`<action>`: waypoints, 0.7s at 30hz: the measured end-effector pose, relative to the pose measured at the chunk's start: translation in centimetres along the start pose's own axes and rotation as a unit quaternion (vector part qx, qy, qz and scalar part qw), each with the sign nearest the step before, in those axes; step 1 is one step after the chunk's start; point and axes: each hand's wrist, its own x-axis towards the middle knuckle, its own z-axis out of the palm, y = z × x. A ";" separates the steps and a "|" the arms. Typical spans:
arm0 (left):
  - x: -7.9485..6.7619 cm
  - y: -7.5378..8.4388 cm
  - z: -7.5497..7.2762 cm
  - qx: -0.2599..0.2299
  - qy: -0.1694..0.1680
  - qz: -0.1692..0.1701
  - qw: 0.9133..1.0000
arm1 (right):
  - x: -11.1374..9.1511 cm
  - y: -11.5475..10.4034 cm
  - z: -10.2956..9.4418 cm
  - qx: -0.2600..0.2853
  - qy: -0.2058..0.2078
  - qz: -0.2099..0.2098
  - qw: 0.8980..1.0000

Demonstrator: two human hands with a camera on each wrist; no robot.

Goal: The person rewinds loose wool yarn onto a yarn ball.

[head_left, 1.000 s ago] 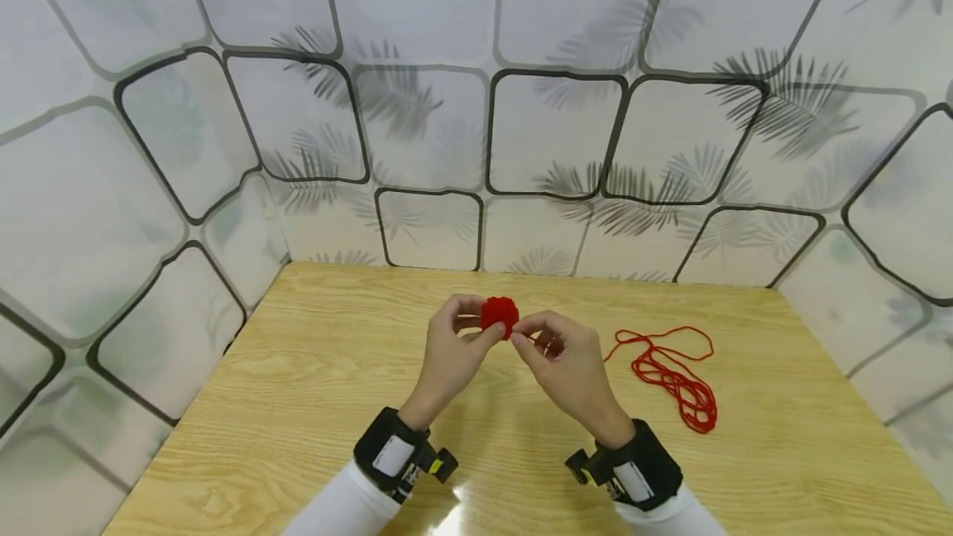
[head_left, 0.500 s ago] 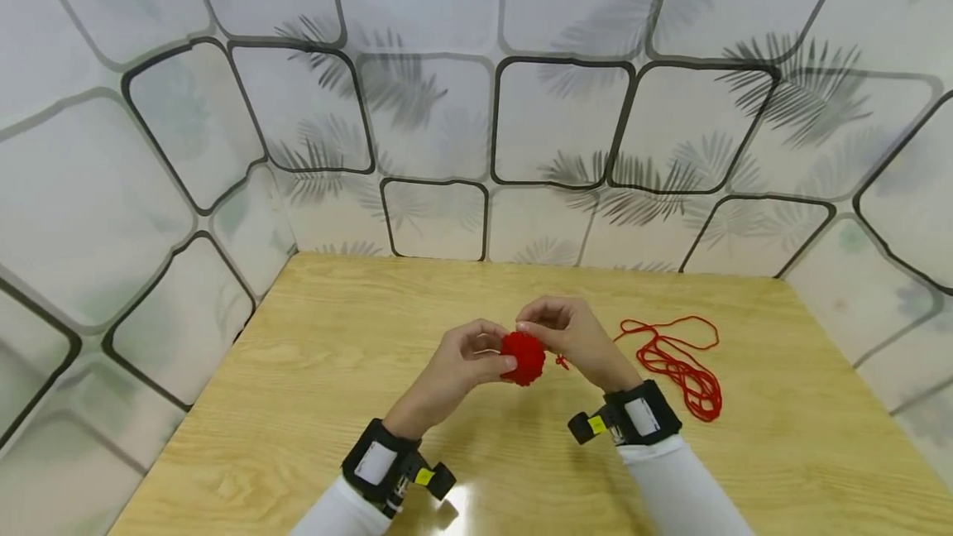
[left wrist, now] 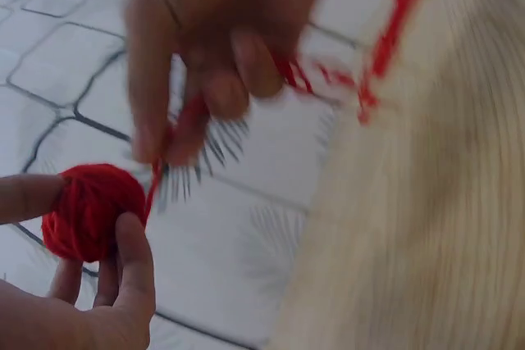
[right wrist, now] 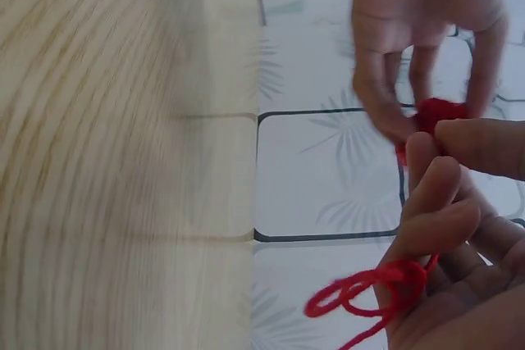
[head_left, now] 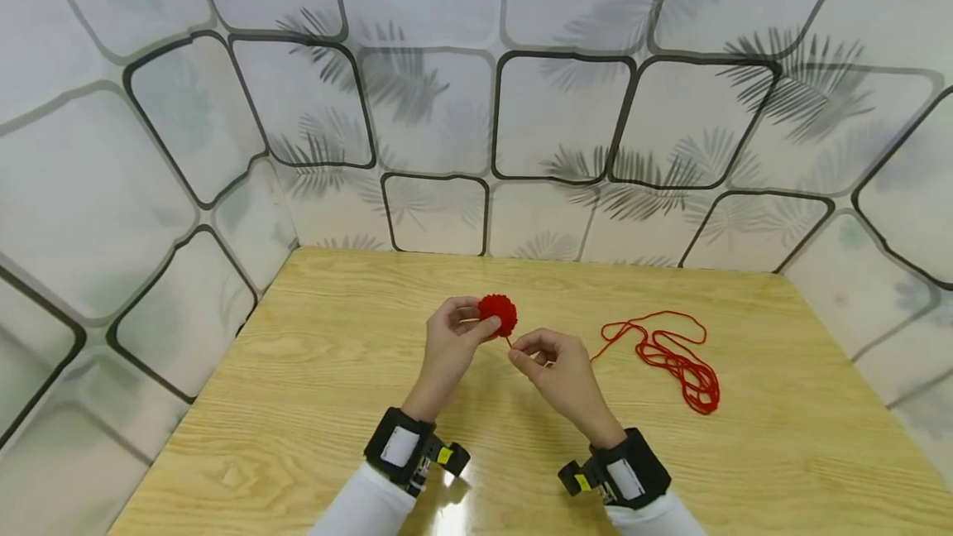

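Note:
My left hand (head_left: pixel 456 346) holds a small ball of red yarn (left wrist: pixel 94 212) between thumb and fingers, above the table. My right hand (head_left: pixel 558 370) is beside it, lower and to the right, pinching the red strand (left wrist: pixel 154 182) that runs from the ball. In the right wrist view, the strand passes through the curled fingers of the right hand (right wrist: pixel 459 227), and loose yarn loops (right wrist: pixel 361 293) hang from them. The left hand (right wrist: pixel 426 14) there partly hides the ball.
A loose tangle of red yarn (head_left: pixel 681 366) lies on the wooden table (head_left: pixel 298 404) to the right, with a strand leading toward the right hand. Patterned white fabric walls (head_left: pixel 439 114) stand behind and at both sides of the table.
The right hand circled from beside the ball, over its top, then down to its lower right. The ball moved right and down, then back up left. The tangle's near strand shifted.

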 end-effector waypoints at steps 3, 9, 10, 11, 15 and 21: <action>0.2 -0.4 -0.8 0.095 -0.053 0.019 0.994 | -0.1 -0.2 -0.4 0.008 -0.005 0.020 1.000; 0.6 -2.0 -2.5 0.101 -0.141 0.004 0.985 | 0.0 1.3 -1.9 0.088 -0.052 0.097 0.990; 0.7 -2.5 -2.7 0.095 -0.146 0.001 0.985 | 0.0 2.0 -1.9 0.101 -0.056 0.106 0.988; 0.6 -2.7 -2.9 0.092 -0.149 -0.001 0.985 | 0.0 2.3 -2.0 0.108 -0.059 0.113 0.986; 0.1 -3.0 -3.1 0.091 -0.141 -0.013 0.986 | -0.5 3.1 -2.0 0.130 -0.072 0.135 0.980; -0.4 -3.5 -2.5 0.127 -0.123 -0.028 0.984 | -0.3 1.5 -1.8 0.088 -0.107 0.078 0.987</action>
